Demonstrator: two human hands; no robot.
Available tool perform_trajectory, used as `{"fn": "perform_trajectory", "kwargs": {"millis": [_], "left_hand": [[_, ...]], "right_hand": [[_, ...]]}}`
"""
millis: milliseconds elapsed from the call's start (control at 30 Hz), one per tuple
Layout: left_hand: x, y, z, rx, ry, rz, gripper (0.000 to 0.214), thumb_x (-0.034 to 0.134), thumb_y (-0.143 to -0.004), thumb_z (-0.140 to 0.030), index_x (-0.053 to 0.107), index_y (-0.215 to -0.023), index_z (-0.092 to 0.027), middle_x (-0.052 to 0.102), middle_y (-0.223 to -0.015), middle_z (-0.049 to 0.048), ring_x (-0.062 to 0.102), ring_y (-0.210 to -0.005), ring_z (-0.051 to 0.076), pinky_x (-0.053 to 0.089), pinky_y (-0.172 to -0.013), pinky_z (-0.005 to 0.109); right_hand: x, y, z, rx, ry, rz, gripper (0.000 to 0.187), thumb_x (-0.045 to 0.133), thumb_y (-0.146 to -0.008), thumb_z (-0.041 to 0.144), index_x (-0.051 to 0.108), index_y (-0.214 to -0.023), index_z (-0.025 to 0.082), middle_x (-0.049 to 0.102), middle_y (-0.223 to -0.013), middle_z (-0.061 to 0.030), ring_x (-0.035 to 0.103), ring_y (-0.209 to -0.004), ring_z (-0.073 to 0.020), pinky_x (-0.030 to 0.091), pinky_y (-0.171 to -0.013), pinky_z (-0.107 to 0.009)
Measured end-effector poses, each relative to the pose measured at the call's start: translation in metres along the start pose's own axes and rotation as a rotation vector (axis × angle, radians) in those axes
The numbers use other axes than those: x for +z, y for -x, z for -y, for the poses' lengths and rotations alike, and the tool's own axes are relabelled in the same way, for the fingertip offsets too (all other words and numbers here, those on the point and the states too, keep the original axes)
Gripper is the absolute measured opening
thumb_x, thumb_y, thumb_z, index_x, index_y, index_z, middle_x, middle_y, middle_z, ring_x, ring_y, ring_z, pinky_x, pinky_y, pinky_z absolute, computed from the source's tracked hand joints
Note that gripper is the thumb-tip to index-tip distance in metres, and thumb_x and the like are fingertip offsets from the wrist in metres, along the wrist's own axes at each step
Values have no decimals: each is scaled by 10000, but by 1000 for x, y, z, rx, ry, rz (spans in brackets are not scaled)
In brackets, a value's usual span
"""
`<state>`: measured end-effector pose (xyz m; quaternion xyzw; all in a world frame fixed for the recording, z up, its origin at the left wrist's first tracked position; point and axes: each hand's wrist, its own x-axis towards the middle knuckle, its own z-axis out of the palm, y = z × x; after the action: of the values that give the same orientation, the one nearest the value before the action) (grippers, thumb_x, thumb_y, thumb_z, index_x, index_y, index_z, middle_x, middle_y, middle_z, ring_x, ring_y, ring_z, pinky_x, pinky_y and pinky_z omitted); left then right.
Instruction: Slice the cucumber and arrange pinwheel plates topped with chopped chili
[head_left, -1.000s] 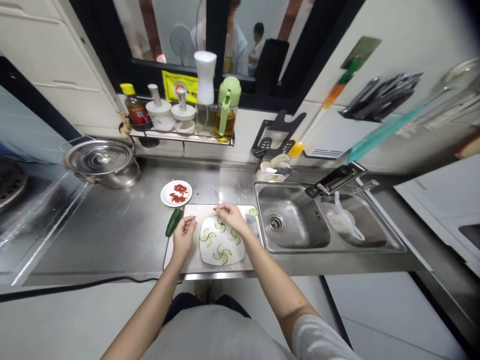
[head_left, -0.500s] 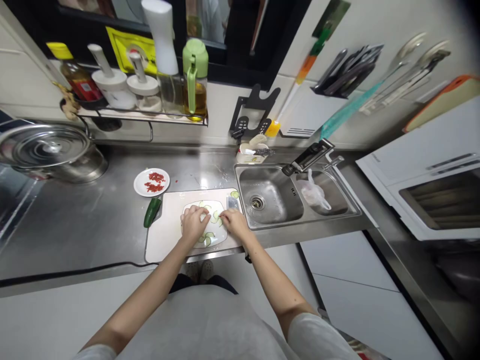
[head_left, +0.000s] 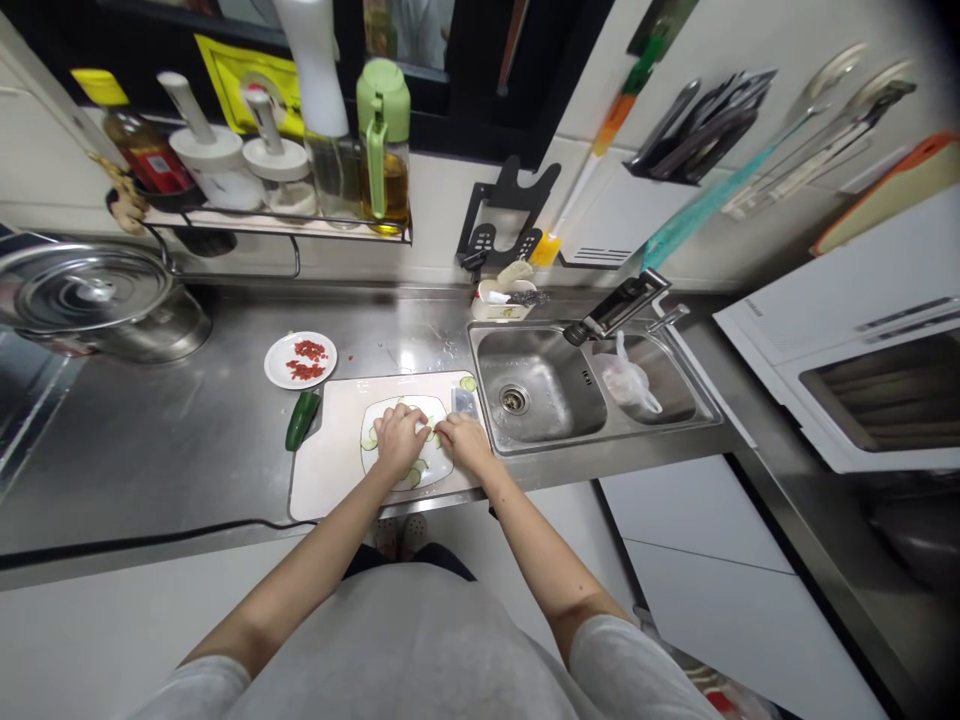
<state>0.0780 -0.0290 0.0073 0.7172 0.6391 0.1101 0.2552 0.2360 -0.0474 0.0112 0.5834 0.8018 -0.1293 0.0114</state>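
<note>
Over the white plate point(head_left: 382, 408), my left hand point(head_left: 400, 440) and my right hand point(head_left: 463, 443) meet with their fingertips almost touching. Both hands are closed in a pinch around a thin, pale green cucumber slice point(head_left: 430, 424), partly covered by the fingers. More cucumber slices point(head_left: 412, 474) lie on the plate near its front edge, and others show left of my left hand. Under the plate is a pale cutting board point(head_left: 322, 480). A knife blade point(head_left: 465, 403) lies on the board beyond my right hand, its handle not visible.
A cucumber piece point(head_left: 302, 421) rests left of the board, below a small plate point(head_left: 279, 373) of chopped red bits. To the right is a double sink point(head_left: 540, 385) with a faucet point(head_left: 619, 305) and a plastic bag point(head_left: 630, 385). A lidded pot point(head_left: 161, 325) stands at far left.
My left hand has moved right, closer to my right hand, and its fingers now meet at the slice. My right hand has barely shifted. The whole view has tilted slightly.
</note>
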Motion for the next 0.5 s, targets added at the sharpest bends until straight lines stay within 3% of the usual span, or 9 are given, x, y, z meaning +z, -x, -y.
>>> {"fn": "perform_trajectory", "kwargs": {"millis": [500], "left_hand": [[8, -1, -2, 27, -16, 16, 193, 552, -848, -419, 665, -902, -272, 580, -1021, 62, 463, -1018, 256, 285, -871, 406]], "right_hand": [[3, 2, 0, -4, 24, -16, 300, 392, -968, 308, 671, -981, 199, 607, -925, -73, 495, -894, -193, 332, -746, -281]]}}
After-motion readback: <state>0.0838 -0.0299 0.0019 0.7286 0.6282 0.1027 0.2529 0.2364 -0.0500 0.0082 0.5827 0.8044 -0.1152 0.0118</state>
